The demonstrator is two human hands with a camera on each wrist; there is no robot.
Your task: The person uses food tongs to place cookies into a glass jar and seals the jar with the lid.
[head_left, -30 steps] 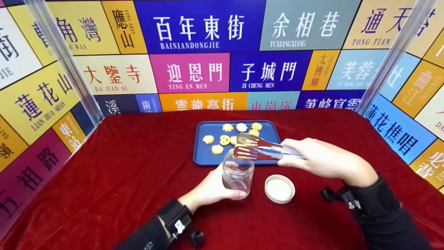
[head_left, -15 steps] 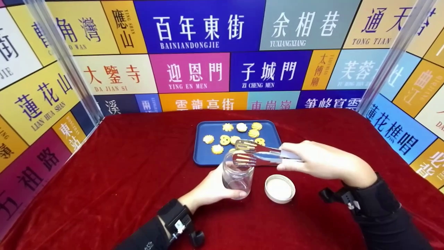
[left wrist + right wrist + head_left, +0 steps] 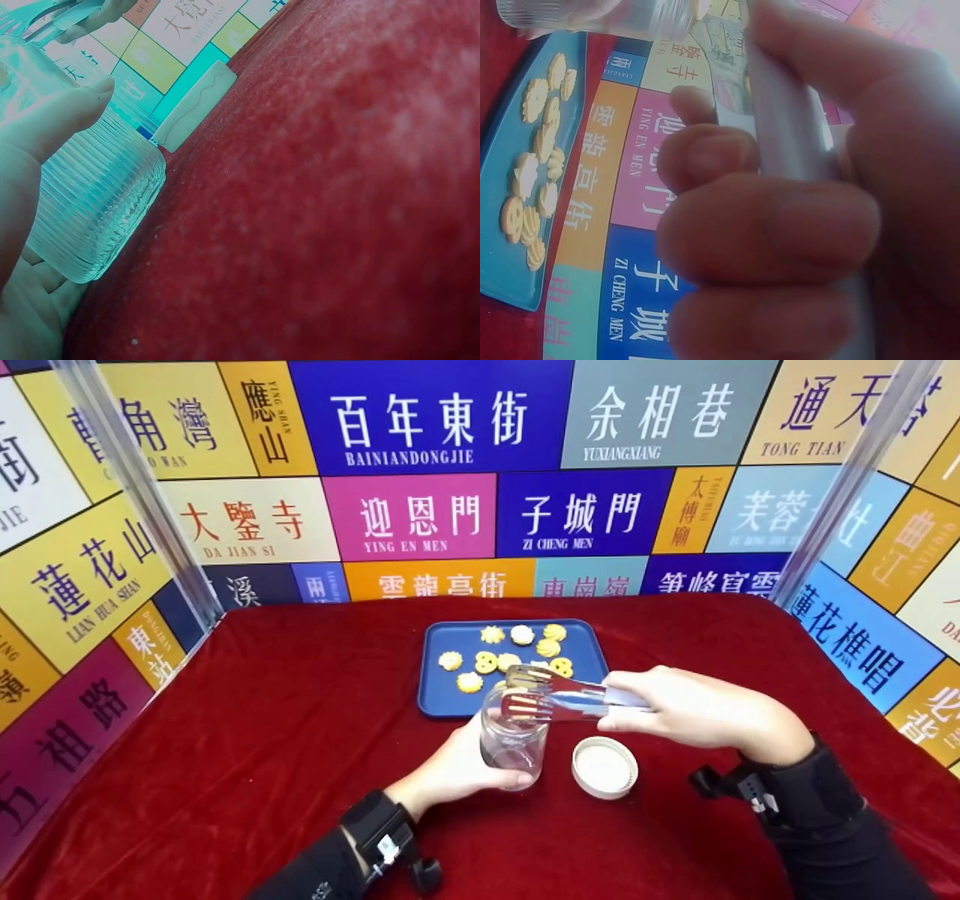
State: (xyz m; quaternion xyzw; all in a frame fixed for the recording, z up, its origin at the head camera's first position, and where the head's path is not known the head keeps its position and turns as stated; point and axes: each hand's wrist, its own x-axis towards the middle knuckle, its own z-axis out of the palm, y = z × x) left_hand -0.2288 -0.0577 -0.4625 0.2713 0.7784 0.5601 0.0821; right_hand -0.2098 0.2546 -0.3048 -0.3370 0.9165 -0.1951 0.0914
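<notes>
Left hand (image 3: 459,765) curled round a clear glass jar (image 3: 517,746), just in front of a blue tray (image 3: 435,701) of biscuits (image 3: 487,662); right hand (image 3: 667,701) wrapped about tongs (image 3: 589,706), their tips standing apart. Compared with one second earlier, the tips have sunk slightly, bringing them closer to the jar's mouth, although whether they hold a biscuit cannot be told. Beyond the pale lid (image 3: 604,767) and red-clothed bench (image 3: 300,735), wall panels (image 3: 442,424) read BAINIANDONGJIE, YING EN MEN and ZI CHENG MEN; no brand is legible on the jar.
</notes>
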